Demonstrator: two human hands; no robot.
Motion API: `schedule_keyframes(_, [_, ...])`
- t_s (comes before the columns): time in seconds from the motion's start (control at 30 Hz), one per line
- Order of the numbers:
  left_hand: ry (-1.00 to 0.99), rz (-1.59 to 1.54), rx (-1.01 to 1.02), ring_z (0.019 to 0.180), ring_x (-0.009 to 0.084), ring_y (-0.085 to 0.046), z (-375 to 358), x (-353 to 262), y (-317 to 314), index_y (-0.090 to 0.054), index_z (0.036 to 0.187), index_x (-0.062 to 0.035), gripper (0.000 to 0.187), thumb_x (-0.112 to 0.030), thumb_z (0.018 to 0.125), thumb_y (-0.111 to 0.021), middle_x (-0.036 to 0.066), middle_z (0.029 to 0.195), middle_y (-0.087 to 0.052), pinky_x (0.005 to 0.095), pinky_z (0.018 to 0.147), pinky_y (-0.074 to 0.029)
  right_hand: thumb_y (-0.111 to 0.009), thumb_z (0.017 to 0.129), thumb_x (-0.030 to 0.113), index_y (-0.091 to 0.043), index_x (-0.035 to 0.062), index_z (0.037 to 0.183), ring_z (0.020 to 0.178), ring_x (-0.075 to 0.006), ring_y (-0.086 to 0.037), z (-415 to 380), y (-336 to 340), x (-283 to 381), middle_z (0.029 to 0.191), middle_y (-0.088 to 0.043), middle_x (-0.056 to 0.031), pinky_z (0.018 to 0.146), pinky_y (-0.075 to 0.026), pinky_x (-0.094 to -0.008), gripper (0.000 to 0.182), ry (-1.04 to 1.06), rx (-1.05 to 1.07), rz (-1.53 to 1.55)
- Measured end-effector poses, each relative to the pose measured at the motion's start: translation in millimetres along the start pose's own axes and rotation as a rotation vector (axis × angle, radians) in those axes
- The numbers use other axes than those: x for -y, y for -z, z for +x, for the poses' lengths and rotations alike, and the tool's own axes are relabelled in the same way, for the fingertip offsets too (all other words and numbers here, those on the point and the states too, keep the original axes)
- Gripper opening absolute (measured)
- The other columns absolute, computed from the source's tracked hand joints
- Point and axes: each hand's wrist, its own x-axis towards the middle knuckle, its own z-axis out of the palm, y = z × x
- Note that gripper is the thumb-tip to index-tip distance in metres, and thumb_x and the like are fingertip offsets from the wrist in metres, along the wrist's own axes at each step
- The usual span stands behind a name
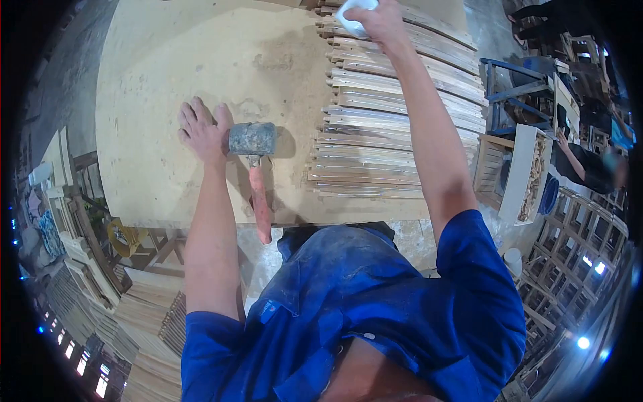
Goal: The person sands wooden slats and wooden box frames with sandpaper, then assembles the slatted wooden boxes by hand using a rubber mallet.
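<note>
Blue work shirt (pixel 375 295) fills the near foreground. Left hand (pixel 204 134) rests palm down on the worktable (pixel 151 80), fingers extended and slightly spread, just beside the head of the mallet (pixel 252 139). Right hand (pixel 385 25) wraps around a white object (pixel 349 25) at the far end of the row of wooden strips (pixel 368 120).

On the table (pixel 154 177), the left part is occupied by the left hand (pixel 204 130), laid flat. Just to its right a mallet (pixel 252 139) is placed, its handle end seen over the near edge. Farther right, a row of wooden strips (pixel 368 137) is spread from front to back; above its far end a container (pixel 352 20) is held in the right hand (pixel 383 23). Beyond the table's right side, wood pieces (pixel 536 171) are contained in a box (pixel 518 161); stacked boards (pixel 144 315) are found at the near left.
</note>
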Motion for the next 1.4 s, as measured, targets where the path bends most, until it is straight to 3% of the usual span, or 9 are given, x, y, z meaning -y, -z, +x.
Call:
schedule_keyframes(0.13, [0.011,-0.006,0.008,0.150,0.0327,-0.025,0,3,-1,-0.040,0.154,-0.0151,0.079,-0.063,0.093,-0.049,0.018,0.160,-0.034,0.0567,0.118,-0.018,-0.078,0.065,0.027,-0.066,-0.0013,0.112,0.093,-0.0352,-0.070,3,5,0,0.100,-0.072,-0.0230,0.084,-0.055,-0.0429,0.056,-0.038,0.063,-0.039])
schedule_keyframes(0.2, [0.005,-0.038,-0.011,0.150,0.0345,-0.026,0,1,0,-0.043,0.151,-0.0129,0.076,-0.060,0.091,-0.051,0.018,0.159,-0.035,0.0569,0.118,-0.018,-0.081,0.061,0.024,-0.068,-0.0092,0.108,0.077,-0.0289,-0.070,0,24,-17,0.092,-0.072,-0.0202,0.067,-0.056,-0.0400,0.059,0.008,0.032,0.069])
schedule_keyframes(0.27, [0.004,-0.029,-0.010,0.150,0.0345,-0.026,0,-1,1,-0.043,0.151,-0.0129,0.076,-0.059,0.091,-0.051,0.018,0.159,-0.035,0.0572,0.117,-0.019,-0.080,0.060,0.023,-0.068,-0.0094,0.109,0.080,-0.0299,-0.071,-1,55,-40,0.094,-0.072,-0.0224,0.071,-0.056,-0.0404,0.060,-0.009,0.019,0.134])
schedule_keyframes(0.33, [0.001,-0.020,-0.011,0.149,0.0345,-0.026,1,0,1,-0.043,0.151,-0.0129,0.075,-0.059,0.092,-0.051,0.018,0.159,-0.035,0.0576,0.117,-0.019,-0.081,0.066,0.013,-0.066,-0.0076,0.115,0.081,-0.0248,-0.069,-1,90,-65,0.098,-0.071,-0.0166,0.070,-0.056,-0.0381,0.055,0.076,-0.061,-0.130])
schedule_keyframes(0.77, [-0.027,0.069,-0.038,0.147,0.0323,-0.031,-1,-5,0,-0.044,0.149,-0.0137,0.071,-0.059,0.094,-0.048,0.017,0.157,-0.037,0.0543,0.113,-0.026,-0.081,0.064,0.022,-0.073,-0.0035,0.104,0.085,-0.0317,-0.071,-22,256,-149,0.096,-0.074,-0.0210,0.079,-0.054,-0.0404,0.048,-0.226,-0.406,-0.260])
schedule_keyframes(1.0, [0.021,0.080,0.011,0.148,0.0340,-0.028,0,-6,4,-0.043,0.150,-0.0128,0.074,-0.058,0.093,-0.049,0.018,0.158,-0.036,0.0560,0.116,-0.022,-0.083,0.066,0.021,-0.068,-0.0067,0.111,0.082,-0.0236,-0.069,-13,143,-69,0.095,-0.072,-0.0166,0.073,-0.055,-0.0371,0.055,-0.090,-0.111,0.288])
schedule_keyframes(1.17, [0.018,-0.010,0.008,0.150,0.0354,-0.026,0,-5,5,-0.043,0.150,-0.0115,0.075,-0.058,0.092,-0.051,0.019,0.159,-0.034,0.0576,0.118,-0.018,-0.081,0.064,0.023,-0.067,-0.0075,0.112,0.082,-0.0253,-0.069,21,31,-20,0.097,-0.072,-0.0176,0.074,-0.056,-0.0373,0.058,-0.016,0.043,0.214])
schedule_keyframes(1.23, [0.019,-0.011,0.008,0.150,0.0354,-0.025,1,-4,3,-0.043,0.150,-0.0114,0.075,-0.058,0.092,-0.051,0.019,0.159,-0.034,0.0576,0.118,-0.018,-0.077,0.065,0.025,-0.066,-0.0011,0.114,0.094,-0.0335,-0.070,28,6,-14,0.101,-0.071,-0.0240,0.084,-0.055,-0.0424,0.057,0.001,0.005,0.006])
schedule_keyframes(1.4, [0.025,-0.035,0.025,0.151,0.0339,-0.023,1,-3,3,-0.042,0.151,-0.0124,0.075,-0.057,0.092,-0.051,0.018,0.161,-0.032,0.0573,0.119,-0.016,-0.080,0.062,0.022,-0.067,-0.0082,0.112,0.084,-0.0257,-0.070,28,16,-17,0.099,-0.072,-0.0186,0.076,-0.056,-0.0372,0.060,0.042,0.089,0.026])
